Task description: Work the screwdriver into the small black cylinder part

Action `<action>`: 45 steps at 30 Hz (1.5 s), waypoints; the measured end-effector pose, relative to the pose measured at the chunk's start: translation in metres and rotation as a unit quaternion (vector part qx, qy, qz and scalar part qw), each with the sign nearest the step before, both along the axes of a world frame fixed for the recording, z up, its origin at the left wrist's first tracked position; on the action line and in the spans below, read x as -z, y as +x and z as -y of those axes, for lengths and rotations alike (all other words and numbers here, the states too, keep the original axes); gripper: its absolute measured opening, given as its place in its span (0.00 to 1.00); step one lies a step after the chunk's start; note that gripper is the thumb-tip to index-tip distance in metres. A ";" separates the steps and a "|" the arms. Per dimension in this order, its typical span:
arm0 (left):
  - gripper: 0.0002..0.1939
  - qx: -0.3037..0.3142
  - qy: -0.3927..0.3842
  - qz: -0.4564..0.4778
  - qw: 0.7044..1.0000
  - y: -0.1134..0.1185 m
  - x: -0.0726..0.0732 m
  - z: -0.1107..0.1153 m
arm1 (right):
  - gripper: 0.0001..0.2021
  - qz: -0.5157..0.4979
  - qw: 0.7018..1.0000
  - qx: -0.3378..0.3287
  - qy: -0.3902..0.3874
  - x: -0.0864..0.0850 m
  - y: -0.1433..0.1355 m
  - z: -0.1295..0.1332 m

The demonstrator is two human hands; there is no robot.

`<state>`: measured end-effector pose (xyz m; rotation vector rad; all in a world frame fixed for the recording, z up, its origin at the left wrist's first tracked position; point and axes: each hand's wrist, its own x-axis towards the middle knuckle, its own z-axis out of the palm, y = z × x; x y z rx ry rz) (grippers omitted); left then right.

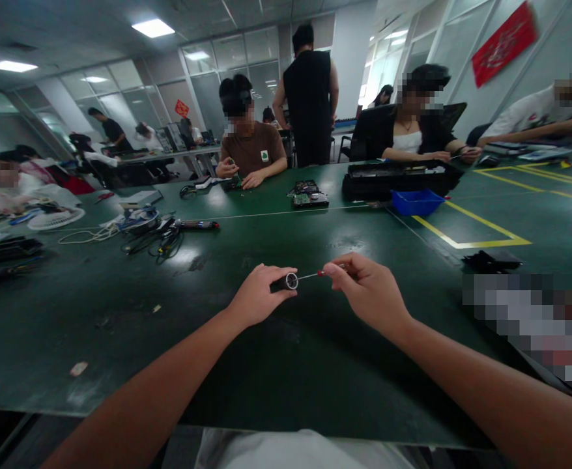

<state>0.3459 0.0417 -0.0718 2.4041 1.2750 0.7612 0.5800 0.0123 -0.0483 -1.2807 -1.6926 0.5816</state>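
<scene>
Just above the green table, my left hand grips a small black cylindrical part between thumb and fingers. Its round end, with a pale ring, faces right. My right hand is closed around the handle of a screwdriver, whose thin metal shaft points left. The shaft's tip meets the ringed end of the cylinder; whether it sits in a screw is too small to tell. Most of the handle is hidden by my fingers, apart from a red piece near the shaft.
Cables and a dark stick-like tool lie to the left. Circuit boards, a long black housing and a blue bin stand across the table. A black part lies at right. Several people work around.
</scene>
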 end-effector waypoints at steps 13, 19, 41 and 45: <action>0.21 0.004 -0.004 -0.004 1.000 0.001 -0.003 0.002 | 0.18 0.068 0.997 -0.049 -0.002 0.001 0.001 0.000; 0.21 -0.006 -0.024 0.004 1.000 0.000 -0.003 0.002 | 0.14 0.061 0.996 -0.068 0.017 0.002 -0.001 0.000; 0.21 0.009 -0.022 -0.004 1.000 0.001 0.000 0.001 | 0.12 0.046 0.996 -0.071 -0.025 0.003 0.001 -0.003; 0.21 -0.003 -0.029 -0.001 1.000 0.002 -0.003 0.002 | 0.09 0.015 0.996 -0.085 -0.007 0.003 0.000 -0.002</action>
